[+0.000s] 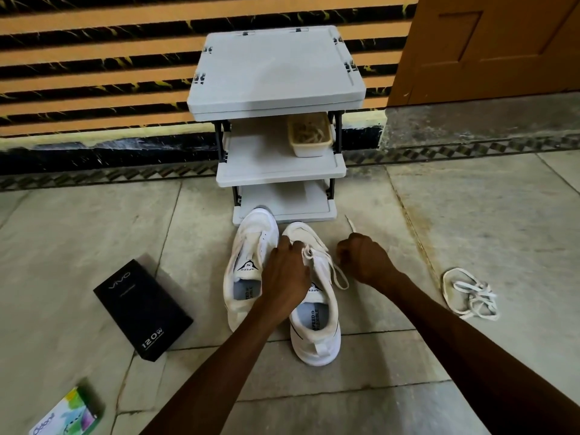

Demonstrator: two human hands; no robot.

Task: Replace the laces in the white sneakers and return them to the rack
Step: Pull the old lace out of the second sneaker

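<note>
Cream flat lace [308, 252] threads the white mesh sneaker [317, 340] on the stone floor [470, 215] before the grey plastic rack [276, 73]; my left hand [287, 271] pinches it at the eyelets, my right hand [365, 259] clenches its free end (tip poking out)

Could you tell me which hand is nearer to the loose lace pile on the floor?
Right. The right hand, beside the right sneaker, is left of the lace pile; the left hand, on that sneaker, is farther left.

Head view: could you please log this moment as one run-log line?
left hand holds half-laced sneaker | right hand grips lace | other sneaker unlaced | loose laces on floor
</note>
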